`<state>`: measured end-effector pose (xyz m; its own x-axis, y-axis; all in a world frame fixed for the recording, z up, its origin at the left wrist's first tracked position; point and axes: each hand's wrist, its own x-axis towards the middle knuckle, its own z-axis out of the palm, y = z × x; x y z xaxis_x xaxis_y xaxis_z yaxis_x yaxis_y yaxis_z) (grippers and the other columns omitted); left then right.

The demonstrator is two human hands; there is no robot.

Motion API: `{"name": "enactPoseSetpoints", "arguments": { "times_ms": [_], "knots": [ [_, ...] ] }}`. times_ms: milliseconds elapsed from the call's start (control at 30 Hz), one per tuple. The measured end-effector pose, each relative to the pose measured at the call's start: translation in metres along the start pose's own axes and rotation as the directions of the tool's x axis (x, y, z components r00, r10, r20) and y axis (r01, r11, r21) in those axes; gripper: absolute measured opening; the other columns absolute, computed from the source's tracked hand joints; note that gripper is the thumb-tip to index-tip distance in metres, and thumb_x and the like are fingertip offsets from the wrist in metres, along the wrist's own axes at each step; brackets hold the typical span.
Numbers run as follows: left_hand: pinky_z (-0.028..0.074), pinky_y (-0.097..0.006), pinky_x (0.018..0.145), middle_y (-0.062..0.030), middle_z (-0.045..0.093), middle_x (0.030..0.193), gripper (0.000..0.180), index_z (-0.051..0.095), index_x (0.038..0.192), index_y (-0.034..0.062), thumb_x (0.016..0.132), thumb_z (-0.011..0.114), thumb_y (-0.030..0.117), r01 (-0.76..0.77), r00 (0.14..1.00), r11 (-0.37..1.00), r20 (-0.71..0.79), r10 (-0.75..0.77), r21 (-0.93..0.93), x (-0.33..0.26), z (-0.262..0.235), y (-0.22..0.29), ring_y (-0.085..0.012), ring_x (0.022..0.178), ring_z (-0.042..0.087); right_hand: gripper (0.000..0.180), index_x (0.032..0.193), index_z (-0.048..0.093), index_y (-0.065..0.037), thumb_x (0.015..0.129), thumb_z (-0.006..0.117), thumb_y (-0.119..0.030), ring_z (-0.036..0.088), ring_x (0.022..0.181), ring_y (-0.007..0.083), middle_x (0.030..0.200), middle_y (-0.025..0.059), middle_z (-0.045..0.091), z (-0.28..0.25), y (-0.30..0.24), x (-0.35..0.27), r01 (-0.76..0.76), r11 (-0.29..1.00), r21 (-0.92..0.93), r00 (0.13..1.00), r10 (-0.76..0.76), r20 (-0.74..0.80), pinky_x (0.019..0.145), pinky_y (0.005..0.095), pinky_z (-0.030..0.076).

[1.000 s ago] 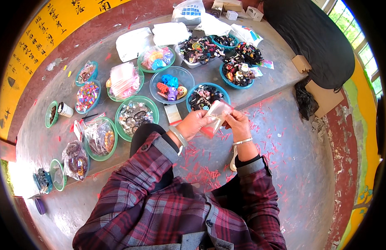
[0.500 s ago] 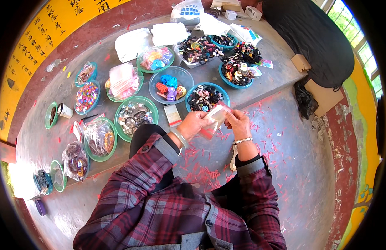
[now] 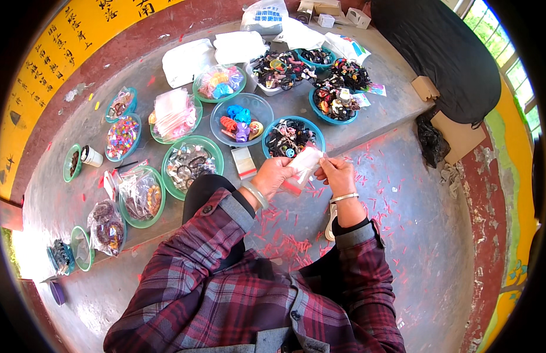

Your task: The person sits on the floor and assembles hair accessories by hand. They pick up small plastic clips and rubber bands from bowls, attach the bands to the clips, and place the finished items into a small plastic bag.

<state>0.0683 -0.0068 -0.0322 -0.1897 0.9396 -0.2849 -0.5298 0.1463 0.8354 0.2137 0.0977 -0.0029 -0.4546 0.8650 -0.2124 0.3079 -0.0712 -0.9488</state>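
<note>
A small clear plastic bag (image 3: 307, 162) with a red edge is stretched between my two hands. My left hand (image 3: 273, 177) pinches its left side, and my right hand (image 3: 339, 177) grips its upper right corner between thumb and fingers. The bag looks whitish and flat; whether anything lies inside, I cannot tell. Just beyond my hands stands a blue basin (image 3: 323, 142) of dark hair ties. To the left of it, a pack of small red-edged bags (image 3: 244, 162) lies on the grey ledge.
Several basins of hair accessories cover the ledge, among them a green one (image 3: 218, 154) by my knee and a clear one (image 3: 267, 106). Pink bags (image 3: 176, 112) are stacked in another. Red scraps (image 3: 287, 244) litter the lower floor. A black cover (image 3: 437, 53) lies at the far right.
The bag has turned so that its flat face shows more, and it is spread wider between my hands. My fingers have shifted slightly; the basins have not moved.
</note>
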Motion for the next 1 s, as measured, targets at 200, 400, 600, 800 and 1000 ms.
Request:
{"name": "enactPoseSetpoints", "arguments": {
  "times_ms": [200,400,600,800,1000],
  "knots": [
    [0.048,-0.024,0.064,-0.0067,0.060,0.084,0.021,0.056,0.098,-0.0046,0.080,0.058,0.007,0.020,0.999,1.000,-0.044,-0.020,0.008,0.000,0.002,0.000,-0.0118,0.071,0.058,0.009,0.074,0.062,-0.002,0.072,0.065,-0.010,0.055,0.054,0.0100,0.064,0.0076,0.060,0.004,-0.001,-0.006,0.393,0.869,-0.299,0.884,-0.447,-0.136,0.050,0.0223,0.042],
    [0.046,-0.022,0.061,-0.0044,0.060,0.079,0.020,0.058,0.093,-0.0032,0.080,0.060,0.011,-0.007,0.996,0.992,-0.086,0.018,0.126,0.004,-0.001,-0.002,-0.0093,0.065,0.056,0.007,0.075,0.060,-0.002,0.071,0.065,-0.005,0.050,0.054,0.0063,0.062,0.0005,0.057,0.011,-0.005,-0.008,0.465,0.882,-0.075,0.880,-0.470,-0.073,0.049,0.0204,0.039],
    [0.044,-0.021,0.068,-0.0015,0.058,0.084,0.024,0.057,0.100,-0.0016,0.080,0.060,0.011,-0.135,0.991,0.931,0.038,0.130,0.340,0.002,0.003,-0.004,-0.0065,0.075,0.053,0.005,0.077,0.058,-0.003,0.075,0.062,-0.006,0.049,0.052,0.0047,0.065,0.0002,0.058,0.006,0.007,0.000,0.198,0.966,0.163,0.977,-0.209,0.048,0.046,0.0189,0.038],
    [0.043,-0.023,0.076,-0.0026,0.058,0.095,0.035,0.051,0.112,-0.0026,0.078,0.058,0.006,-0.141,0.975,0.977,0.191,0.110,0.162,-0.001,0.009,-0.006,-0.0077,0.084,0.053,0.006,0.075,0.054,-0.004,0.081,0.055,-0.007,0.049,0.048,0.0059,0.065,0.0025,0.059,0.000,0.007,0.003,0.220,0.959,0.181,0.974,-0.226,0.016,0.043,0.0194,0.038],
    [0.044,-0.025,0.077,-0.0045,0.059,0.097,0.036,0.050,0.112,-0.0032,0.078,0.058,0.004,-0.074,0.967,0.993,0.249,0.050,0.088,0.000,0.007,-0.006,-0.0104,0.086,0.056,0.009,0.076,0.050,-0.005,0.084,0.051,-0.008,0.047,0.044,0.0067,0.061,0.0040,0.057,0.003,0.008,0.005,0.295,0.952,0.084,0.954,-0.287,-0.088,0.040,0.0203,0.037]
  ]
}}
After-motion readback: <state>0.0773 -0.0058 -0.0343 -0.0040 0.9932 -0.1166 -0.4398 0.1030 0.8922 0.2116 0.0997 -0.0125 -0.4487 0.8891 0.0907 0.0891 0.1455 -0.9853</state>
